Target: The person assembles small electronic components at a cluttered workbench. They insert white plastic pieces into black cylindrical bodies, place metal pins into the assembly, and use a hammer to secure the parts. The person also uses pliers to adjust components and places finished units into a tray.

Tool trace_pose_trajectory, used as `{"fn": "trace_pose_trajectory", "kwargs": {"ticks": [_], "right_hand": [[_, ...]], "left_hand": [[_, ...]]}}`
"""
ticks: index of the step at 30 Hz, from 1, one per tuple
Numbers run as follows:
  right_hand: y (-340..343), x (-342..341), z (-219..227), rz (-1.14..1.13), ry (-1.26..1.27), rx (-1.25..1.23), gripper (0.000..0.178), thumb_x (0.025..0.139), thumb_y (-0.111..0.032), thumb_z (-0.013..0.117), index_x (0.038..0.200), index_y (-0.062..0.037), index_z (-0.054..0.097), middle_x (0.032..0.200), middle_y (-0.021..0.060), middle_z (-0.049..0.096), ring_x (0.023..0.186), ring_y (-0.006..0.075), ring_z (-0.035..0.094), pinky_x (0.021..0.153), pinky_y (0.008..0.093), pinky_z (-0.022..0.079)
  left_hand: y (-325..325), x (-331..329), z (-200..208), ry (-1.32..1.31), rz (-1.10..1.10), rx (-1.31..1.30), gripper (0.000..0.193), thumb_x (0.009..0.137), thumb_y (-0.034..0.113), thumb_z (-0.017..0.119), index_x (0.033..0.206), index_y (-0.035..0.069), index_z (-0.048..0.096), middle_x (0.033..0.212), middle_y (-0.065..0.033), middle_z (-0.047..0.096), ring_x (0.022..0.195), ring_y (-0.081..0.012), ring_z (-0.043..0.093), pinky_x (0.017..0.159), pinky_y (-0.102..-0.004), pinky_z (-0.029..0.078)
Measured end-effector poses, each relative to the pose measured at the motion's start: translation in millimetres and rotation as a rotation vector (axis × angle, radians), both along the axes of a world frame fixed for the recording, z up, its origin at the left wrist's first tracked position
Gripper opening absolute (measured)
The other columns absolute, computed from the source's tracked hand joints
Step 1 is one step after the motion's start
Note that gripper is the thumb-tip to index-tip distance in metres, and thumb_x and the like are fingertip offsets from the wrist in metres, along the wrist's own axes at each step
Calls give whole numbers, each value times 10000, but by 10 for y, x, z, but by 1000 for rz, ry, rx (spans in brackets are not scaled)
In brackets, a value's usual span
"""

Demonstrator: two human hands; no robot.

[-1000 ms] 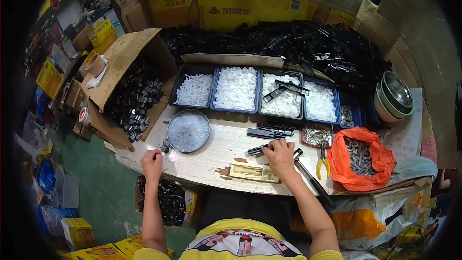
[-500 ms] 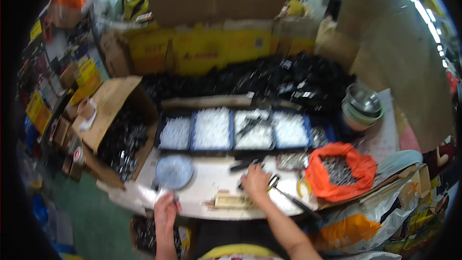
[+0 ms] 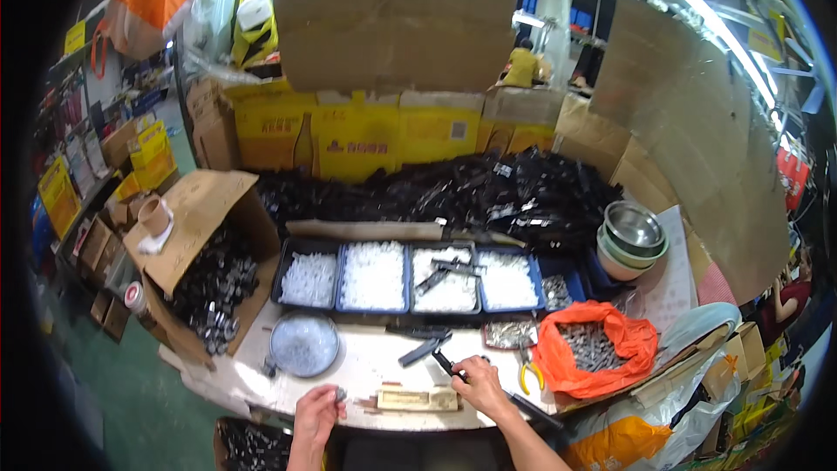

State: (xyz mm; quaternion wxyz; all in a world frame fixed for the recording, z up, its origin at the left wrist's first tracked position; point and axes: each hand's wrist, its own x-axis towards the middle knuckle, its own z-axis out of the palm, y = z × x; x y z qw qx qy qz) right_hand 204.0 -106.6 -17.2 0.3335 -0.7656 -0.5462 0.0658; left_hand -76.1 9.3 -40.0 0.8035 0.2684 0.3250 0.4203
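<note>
My left hand (image 3: 316,414) is closed in a pinch at the near edge of the table, holding a small grey piece (image 3: 340,394) whose kind I cannot make out. A short black part (image 3: 447,366) sticks out from the closed fingers of my right hand (image 3: 482,386). Between the hands lies a pale wooden block (image 3: 417,398) with a recess. Beyond my right hand, loose black strips (image 3: 422,351) rest on the table. The black handle of a hammer (image 3: 536,412) shows beside my right forearm; its head is hidden.
Blue trays (image 3: 407,307) of white pieces line the table's back, before a black heap (image 3: 453,196). A bluish bowl (image 3: 277,359) sits left, near a carton (image 3: 187,253) of black parts. Yellow-handled pliers (image 3: 530,377), an orange bag (image 3: 554,375) and stacked bowls (image 3: 621,263) are right.
My right hand has moved nearer, away from the loose strips, with the black part now visible in it. My left hand has shifted right, toward the wooden block. The whole view has tilted up.
</note>
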Motion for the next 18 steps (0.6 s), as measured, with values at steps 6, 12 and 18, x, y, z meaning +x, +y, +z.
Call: {"fn": "trace_pose_trajectory", "kwargs": {"ticks": [6,12,18], "right_hand": [[-245,-225,-117,459,-138,-56,351,616,70,510,952,-27,539,986,114,507,896,301,449,705,400,349],[-20,-284,11,588,-267,-46,326,618,46,559,923,-71,571,994,54,517,903,249,454,758,359,333],[157,-277,18,678,-337,-75,334,589,37,567,910,-53,594,988,50,520,910,231,451,780,352,337]], "left_hand": [[27,138,-44,45,-113,-20,174,826,70,557,976,-16,549,829,-79,586,628,-150,553,536,-259,453],[-119,246,10,-11,-116,-75,143,814,54,578,946,-1,585,765,-76,607,625,-146,575,508,-255,461],[-109,402,65,125,-167,7,163,798,55,612,937,-25,580,756,-82,598,612,-126,578,491,-225,470]]}}
